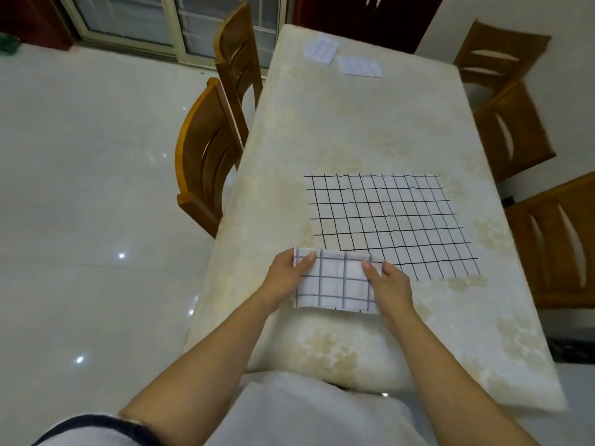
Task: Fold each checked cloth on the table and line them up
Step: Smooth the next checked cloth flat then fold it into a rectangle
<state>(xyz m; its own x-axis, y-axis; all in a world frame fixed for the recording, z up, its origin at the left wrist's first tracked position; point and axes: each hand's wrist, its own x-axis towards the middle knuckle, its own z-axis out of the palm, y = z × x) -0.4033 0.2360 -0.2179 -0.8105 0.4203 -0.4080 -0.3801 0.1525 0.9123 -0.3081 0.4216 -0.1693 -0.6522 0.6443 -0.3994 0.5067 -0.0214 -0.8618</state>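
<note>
White checked cloth (386, 220): soft, light, limp. Pinched at turned-over near edge by left hand (285, 276), right hand (392, 286) fingers (306, 263); best gripped at corners.

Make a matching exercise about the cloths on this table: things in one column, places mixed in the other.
1. large white cloth with black grid lines
2. small folded white cloth with blue-grey checks
3. pair of small pale folded cloths

a. far end of the cream table
b. gripped by left hand and right hand
c. spread flat mid-table

Pairs: 1-c, 2-b, 3-a
</note>
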